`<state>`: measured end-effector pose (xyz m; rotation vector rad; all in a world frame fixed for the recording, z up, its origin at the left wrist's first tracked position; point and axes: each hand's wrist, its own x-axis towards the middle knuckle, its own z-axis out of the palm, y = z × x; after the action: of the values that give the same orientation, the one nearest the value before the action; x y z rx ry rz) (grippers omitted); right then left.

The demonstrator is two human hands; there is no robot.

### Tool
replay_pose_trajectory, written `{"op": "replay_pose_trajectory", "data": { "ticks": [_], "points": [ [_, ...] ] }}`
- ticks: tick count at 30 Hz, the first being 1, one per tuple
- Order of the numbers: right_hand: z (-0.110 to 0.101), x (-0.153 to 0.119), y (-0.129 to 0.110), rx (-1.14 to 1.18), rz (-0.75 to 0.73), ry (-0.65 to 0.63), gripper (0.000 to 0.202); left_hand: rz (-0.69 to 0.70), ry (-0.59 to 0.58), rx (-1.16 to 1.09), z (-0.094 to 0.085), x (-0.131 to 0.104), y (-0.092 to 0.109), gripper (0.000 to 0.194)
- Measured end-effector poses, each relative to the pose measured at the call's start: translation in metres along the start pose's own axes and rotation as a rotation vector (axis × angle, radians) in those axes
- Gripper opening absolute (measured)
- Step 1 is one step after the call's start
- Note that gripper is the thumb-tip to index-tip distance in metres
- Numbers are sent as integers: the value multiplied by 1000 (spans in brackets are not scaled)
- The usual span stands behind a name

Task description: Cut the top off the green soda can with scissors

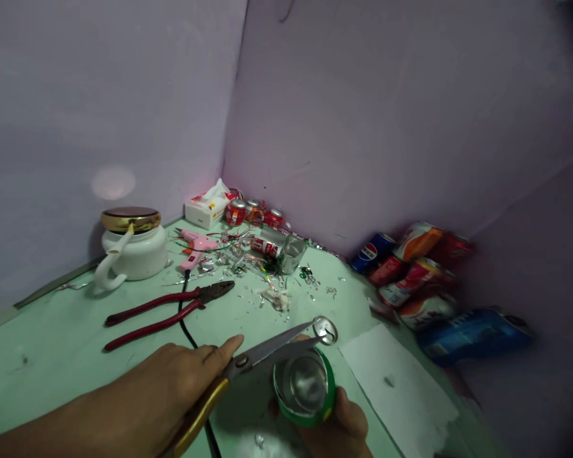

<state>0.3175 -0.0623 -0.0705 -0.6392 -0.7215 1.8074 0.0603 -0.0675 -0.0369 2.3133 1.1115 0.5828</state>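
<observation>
- Can (310, 381): near six o'clock in view, tilted, open end showing.
- Right hand (346, 416): fingers curled round the can's lower side.
- Left hand (172, 378): fingers wrapped on the scissors (272, 346), blades slightly apart, pointing to two o'clock by the rim.
- Lid (325, 331): on the counter (67, 362), at one o'clock from the can.
- Handling: probably light, thin-walled, easily dented; rim likely sharp. Best held low, gently.

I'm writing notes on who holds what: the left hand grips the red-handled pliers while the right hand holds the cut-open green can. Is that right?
Not quite. The head view shows the left hand gripping the scissors; the red-handled pliers lie on the table. The right hand does hold the cut-open green can.
</observation>
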Motion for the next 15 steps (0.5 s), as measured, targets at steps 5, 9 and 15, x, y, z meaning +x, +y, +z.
{"op": "replay_pose_trajectory", "data": {
  "ticks": [5,9,15],
  "points": [
    [-8,-9,-4,-38,71,81,60,3,-65,-28,2,-3,0,83],
    [-2,-11,-7,-18,72,99,63,-73,-165,-100,-15,3,18,65],
    [8,-6,-7,19,30,126,47,-122,-116,-201,-15,7,25,52]
  ]
}}
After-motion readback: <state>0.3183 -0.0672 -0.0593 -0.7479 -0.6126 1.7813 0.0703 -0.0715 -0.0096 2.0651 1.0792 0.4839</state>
